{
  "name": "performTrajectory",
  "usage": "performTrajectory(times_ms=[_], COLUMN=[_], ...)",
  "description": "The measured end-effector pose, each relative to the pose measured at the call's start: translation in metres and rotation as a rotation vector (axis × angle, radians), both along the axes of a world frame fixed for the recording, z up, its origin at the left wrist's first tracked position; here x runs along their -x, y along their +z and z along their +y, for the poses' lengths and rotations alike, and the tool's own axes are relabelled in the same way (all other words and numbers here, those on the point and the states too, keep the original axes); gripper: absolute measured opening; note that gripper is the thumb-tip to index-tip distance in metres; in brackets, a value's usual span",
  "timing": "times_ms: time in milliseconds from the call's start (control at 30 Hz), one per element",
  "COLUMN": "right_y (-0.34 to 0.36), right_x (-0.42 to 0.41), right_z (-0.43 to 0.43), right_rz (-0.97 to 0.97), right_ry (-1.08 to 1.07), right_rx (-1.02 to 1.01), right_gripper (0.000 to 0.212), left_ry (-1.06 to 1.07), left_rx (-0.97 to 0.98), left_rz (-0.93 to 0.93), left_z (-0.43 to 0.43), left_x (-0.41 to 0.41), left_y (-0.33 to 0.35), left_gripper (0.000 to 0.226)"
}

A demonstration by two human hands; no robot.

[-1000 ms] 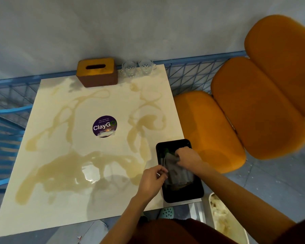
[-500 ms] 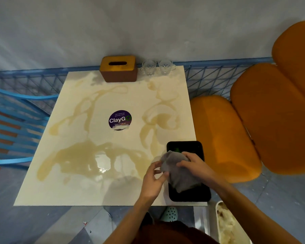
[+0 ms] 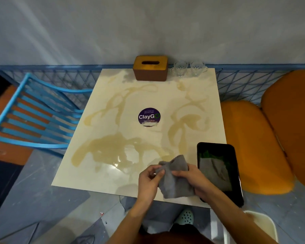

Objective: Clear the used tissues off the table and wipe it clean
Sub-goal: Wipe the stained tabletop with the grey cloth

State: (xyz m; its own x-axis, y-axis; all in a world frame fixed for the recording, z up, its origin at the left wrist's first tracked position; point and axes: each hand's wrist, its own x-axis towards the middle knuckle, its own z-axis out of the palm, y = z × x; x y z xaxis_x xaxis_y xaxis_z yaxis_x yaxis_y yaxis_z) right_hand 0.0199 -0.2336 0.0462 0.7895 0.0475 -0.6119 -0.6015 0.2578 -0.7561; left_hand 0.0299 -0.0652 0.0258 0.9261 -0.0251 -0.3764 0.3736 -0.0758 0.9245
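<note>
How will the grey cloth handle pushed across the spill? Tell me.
Probably floppy: the grey cloth sags between left hand and right hand. Likely light: fingers alone pinch it. May bunch when pushed through the spill.

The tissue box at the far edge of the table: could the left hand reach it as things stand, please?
Probably, with a stretch: only spilled liquid lies before the tissue box, though the left hand pinches the grey cloth.

My soft cloth [image 3: 174, 182] is plain grey. The square glossy tabletop [image 3: 102, 173] before me is cream, swirled with tan streaks; its round sticker [image 3: 149, 117] is purple with white lettering. The rectangular tray [image 3: 217, 146] is black.
</note>
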Motion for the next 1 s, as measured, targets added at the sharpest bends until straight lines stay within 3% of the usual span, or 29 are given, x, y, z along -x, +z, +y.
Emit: performTrajectory(times_ms=[500,567,667,767,867,933,1000], right_y=[-0.043,-0.041,-0.039,-0.034,-0.047,-0.077,-0.109], right_x=[-0.028,-0.040,-0.059,-0.080,-0.092,-0.090,-0.078], right_z=[0.243,0.269,0.302,0.333,0.357,0.371,0.387], right_rz=[-0.084,-0.122,-0.211,-0.345,-0.589,-0.713,-0.674], right_ry=[0.120,0.156,0.252,0.334,0.510,0.680,0.969], right_rx=[0.230,0.321,0.488,0.604,0.772,0.953,1.075], right_gripper=[0.030,0.011,0.036,0.026,0.024,0.044,0.058], left_ry=[-0.033,-0.054,-0.030,0.025,0.110,0.173,0.198], left_rx=[-0.228,-0.213,-0.211,-0.246,-0.350,-0.431,-0.534], left_rz=[-0.012,0.003,0.036,0.030,-0.003,-0.047,-0.073], left_z=[0.246,0.276,0.320,0.361,0.392,0.410,0.426], left_x=[-0.043,-0.053,-0.062,-0.078,-0.094,-0.102,-0.108], left_y=[-0.043,-0.047,-0.051,-0.054,-0.064,-0.075,-0.089], left_gripper=[0.027,0.027,0.020,0.015,0.016,0.018,0.019])
